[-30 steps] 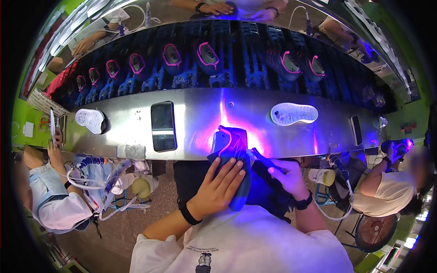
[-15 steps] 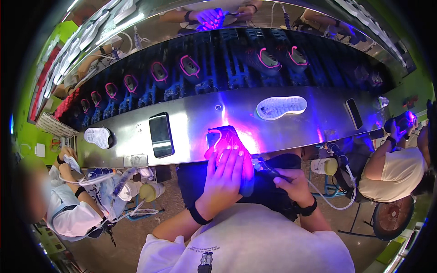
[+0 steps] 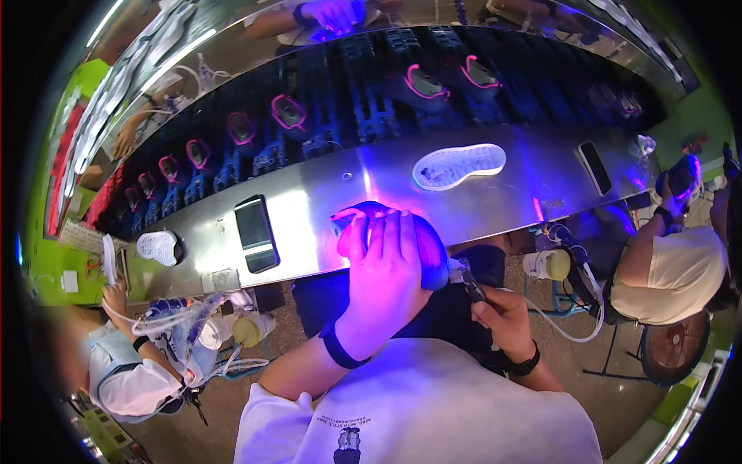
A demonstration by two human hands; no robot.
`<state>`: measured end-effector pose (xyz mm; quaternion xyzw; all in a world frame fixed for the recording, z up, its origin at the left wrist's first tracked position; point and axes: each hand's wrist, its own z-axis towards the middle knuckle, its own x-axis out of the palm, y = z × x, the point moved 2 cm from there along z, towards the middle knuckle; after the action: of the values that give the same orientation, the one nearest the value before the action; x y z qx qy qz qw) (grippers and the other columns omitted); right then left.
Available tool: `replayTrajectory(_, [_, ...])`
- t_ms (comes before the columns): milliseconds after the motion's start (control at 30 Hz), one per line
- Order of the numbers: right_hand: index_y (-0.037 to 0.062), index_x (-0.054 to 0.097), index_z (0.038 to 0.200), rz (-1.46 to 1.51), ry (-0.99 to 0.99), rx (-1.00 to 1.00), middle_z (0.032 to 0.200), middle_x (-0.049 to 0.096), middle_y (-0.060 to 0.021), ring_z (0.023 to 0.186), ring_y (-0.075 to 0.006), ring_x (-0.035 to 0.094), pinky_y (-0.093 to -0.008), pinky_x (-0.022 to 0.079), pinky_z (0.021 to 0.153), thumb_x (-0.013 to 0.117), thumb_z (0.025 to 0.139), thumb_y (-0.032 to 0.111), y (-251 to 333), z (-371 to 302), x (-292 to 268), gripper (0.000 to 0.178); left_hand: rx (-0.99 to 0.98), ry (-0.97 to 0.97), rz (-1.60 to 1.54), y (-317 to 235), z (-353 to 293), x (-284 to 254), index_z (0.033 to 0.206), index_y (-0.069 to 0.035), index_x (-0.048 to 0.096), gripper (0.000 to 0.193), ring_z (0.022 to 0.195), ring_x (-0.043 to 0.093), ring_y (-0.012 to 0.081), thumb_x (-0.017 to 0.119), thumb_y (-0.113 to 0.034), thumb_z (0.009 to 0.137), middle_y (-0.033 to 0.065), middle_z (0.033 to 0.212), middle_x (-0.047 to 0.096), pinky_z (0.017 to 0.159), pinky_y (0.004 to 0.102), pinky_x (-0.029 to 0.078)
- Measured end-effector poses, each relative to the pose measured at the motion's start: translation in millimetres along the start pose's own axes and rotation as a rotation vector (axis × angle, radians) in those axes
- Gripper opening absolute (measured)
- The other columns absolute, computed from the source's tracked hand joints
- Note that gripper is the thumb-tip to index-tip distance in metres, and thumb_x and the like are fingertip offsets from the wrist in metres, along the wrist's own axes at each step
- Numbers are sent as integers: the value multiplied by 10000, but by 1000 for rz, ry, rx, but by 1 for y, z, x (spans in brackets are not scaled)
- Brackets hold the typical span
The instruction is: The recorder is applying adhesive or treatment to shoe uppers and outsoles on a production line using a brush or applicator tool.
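My left hand (image 3: 382,267) lies over a dark shoe upper (image 3: 434,251) at the bench's near edge, gripping it with fingers stretched across it. Pink trim shows at the upper's far end, and violet light falls on it. In my right hand (image 3: 504,319) is a dark-handled brush (image 3: 473,289), its tip touching or very near the right side of the upper. A pale tube seems to run off behind that hand. Beyond the upper, a white shoe sole (image 3: 459,166) rests on the metal bench (image 3: 325,193).
A row of shoe uppers with pink trim, such as one (image 3: 288,113), stands on the dark rack behind the bench. Two phones (image 3: 256,233) (image 3: 594,167) and another white sole (image 3: 158,247) lie on the bench. Co-workers sit at left and right, near tubs (image 3: 547,265) and hoses.
The upper has turned in my left hand, its near end swinging to the right and up. My right hand has shifted slightly with the brush. The view has also tilted a little.
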<state>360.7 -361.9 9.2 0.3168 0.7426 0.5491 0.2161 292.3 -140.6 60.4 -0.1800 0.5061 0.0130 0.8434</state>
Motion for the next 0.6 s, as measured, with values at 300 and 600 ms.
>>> replayTrajectory(300, [4,725,1125,-569,-153,-401,738,604,-77,630,-149,535,-283,426,592,763,839,20,73,37,-19,289,-24,-9,-127,17,45,3,1231,64,589,800,1061,687,324,859,-398,637,209,1141,690,1168,534,308])
replayTrajectory(600, [11,724,1132,-759,-150,-575,769,642,-85,655,-155,591,-277,459,622,760,816,-16,104,103,-3,320,-108,48,-275,62,71,-2,1327,63,546,864,1047,678,370,859,-398,668,227,1138,680,1079,515,423])
